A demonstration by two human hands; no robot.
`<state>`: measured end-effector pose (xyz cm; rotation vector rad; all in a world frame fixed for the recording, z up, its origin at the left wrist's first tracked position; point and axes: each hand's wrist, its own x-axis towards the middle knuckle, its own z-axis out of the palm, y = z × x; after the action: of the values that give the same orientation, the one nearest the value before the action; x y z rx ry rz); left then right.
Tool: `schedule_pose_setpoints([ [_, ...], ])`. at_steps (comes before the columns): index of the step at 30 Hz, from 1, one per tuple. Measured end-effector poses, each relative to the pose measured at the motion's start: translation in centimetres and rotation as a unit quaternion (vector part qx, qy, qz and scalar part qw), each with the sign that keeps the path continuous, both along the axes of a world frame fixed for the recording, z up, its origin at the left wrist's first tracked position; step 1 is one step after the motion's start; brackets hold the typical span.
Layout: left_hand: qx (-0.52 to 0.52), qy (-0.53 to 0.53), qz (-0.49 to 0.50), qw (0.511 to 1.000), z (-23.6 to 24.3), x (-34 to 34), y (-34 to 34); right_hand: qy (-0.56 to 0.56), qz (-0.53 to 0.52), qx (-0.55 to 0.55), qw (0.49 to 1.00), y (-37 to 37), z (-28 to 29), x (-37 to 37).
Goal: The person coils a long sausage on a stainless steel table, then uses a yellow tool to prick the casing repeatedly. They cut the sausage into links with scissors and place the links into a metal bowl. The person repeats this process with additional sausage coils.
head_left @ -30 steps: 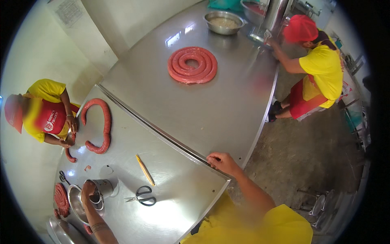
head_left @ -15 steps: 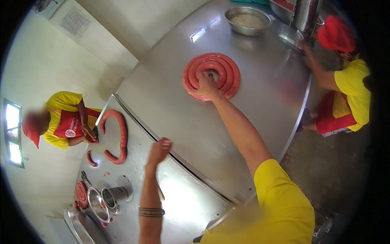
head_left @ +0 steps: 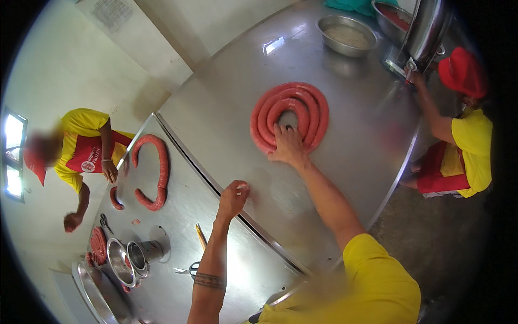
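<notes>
A long raw red sausage (head_left: 319, 110) lies in a flat spiral on the steel table, with a small gap at its centre. My right hand (head_left: 290, 146) grips the spiral's near side, fingers reaching over the rings toward the gap and thumb at the outer edge. Near the seam between the two tables, my left hand (head_left: 233, 198) is raised with curled fingers. Something small and pale shows at its fingertips, too small to name. Under my left forearm, scissors (head_left: 193, 270) and a thin yellow item (head_left: 201, 236) lie on the left table.
Curved sausage lengths (head_left: 163, 178), a metal cup (head_left: 143, 254) and a steel bowl (head_left: 120, 263) are on the left table. A basin of pale contents (head_left: 345, 36) stands at the far right. Two co-workers in yellow shirts stand left and right; the right one handles a steel cylinder (head_left: 426, 32).
My right hand has slid from the spiral's centre toward its near side. My left hand has moved right, uncovering the scissors. The left co-worker's hands have moved apart.
</notes>
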<state>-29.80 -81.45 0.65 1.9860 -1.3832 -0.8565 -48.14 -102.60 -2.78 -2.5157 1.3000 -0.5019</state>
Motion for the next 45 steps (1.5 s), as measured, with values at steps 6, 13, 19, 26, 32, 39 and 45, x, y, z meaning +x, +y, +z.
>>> schedule_pose_setpoints([
  [6,-0.105,-0.075,0.111,0.985,-2.7,-5.0,-0.3,-0.038,0.08,0.074,0.993,11.5,2.8,-1.1],
  [13,-0.136,-0.192,0.117,0.965,-2.6,-5.5,4.1,-0.206,-0.067,0.14,0.966,6.9,3.9,-7.0],
  [19,0.081,-0.026,0.273,0.958,-1.2,-5.3,3.3,-0.184,-0.071,0.354,0.914,5.9,2.8,-10.3],
  [26,0.023,0.54,0.139,0.83,-2.1,-6.8,6.1,-0.344,-0.058,0.609,0.712,10.4,2.0,-10.5],
  [32,-0.026,0.815,0.158,0.557,-3.5,-9.9,8.8,-0.389,-0.014,0.672,0.631,11.8,1.8,-11.0],
  [39,-0.066,0.815,0.143,0.557,-1.3,-9.3,12.2,-0.394,0.006,0.681,0.617,15.8,6.6,-11.1],
  [45,-0.116,0.826,0.149,0.532,3.2,-4.1,27.2,-0.37,0.094,0.686,0.619,27.9,14.6,-6.3],
])
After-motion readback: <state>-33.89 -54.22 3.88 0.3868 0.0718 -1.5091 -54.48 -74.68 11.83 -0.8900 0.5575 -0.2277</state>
